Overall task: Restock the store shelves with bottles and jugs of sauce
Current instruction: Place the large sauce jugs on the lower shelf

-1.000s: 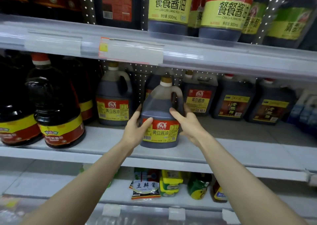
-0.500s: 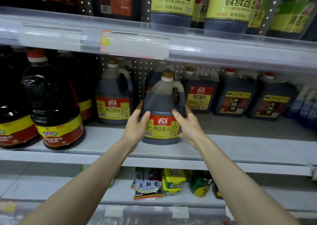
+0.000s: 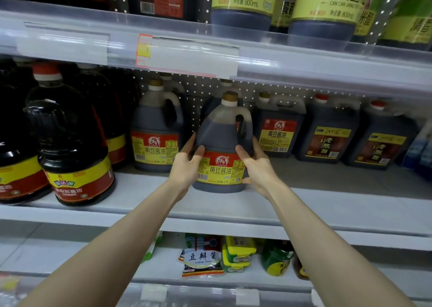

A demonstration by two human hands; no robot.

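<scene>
My left hand [image 3: 187, 166] and right hand [image 3: 258, 166] are apart, one on each side of the soy sauce jug [image 3: 222, 140]. Both are clamped on it, thumbs on the front at the top edge of its label and fingers wrapped round its sides. The jug is upright between my palms, handle towards my right hand, its base down at the middle shelf [image 3: 140, 196]. Its red and yellow label reads 黄豆酱油, with 1.75L in small print below.

Just left of my left hand and further back stands a matching jug [image 3: 156, 131] with the same 黄豆酱油 label. Beyond my right hand a squarer jug [image 3: 278, 129] carries that name too. Further right stand two dark vinegar jugs [image 3: 327, 133] labelled 老陈醋.

Well left of my left hand a red-capped bottle [image 3: 70, 143] has a yellow and red label too blurred to read.

Above my hands, the yellow-labelled bottles [image 3: 243, 2] on the upper shelf read CAN CAN JIANG YOU and 800mL. Below my forearms lies a pouch [image 3: 202, 257] marked 豆瓣酱, Soybean Paste.
</scene>
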